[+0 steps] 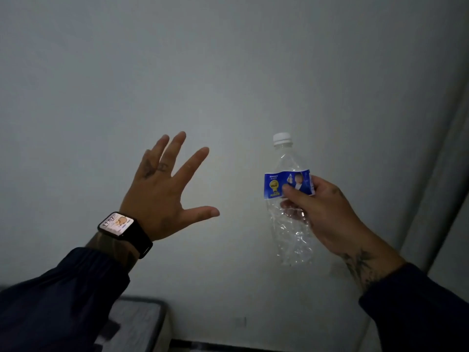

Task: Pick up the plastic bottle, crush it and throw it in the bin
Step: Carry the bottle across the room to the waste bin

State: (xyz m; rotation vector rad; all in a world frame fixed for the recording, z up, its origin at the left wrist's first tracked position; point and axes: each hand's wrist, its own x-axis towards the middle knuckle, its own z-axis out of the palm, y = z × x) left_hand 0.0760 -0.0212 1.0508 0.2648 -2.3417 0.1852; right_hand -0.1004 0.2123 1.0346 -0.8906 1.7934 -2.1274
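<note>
Plastic bottle (289,199) is up in the air on the right, standing almost straight, white cap (281,138) on top. Its clear sides look crinkled, and it has a blue label (272,185). The right hand (327,212) is wrapped tight around its middle. The left hand (162,196) is spread wide, holding nothing, with a watch (119,223) on the wrist. A pale wall (228,72) is behind.

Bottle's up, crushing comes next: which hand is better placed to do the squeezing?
Right. The right hand already grips the bottle around its blue label. The left hand is open, fingers spread, apart from the bottle; it would have to close in first.
</note>
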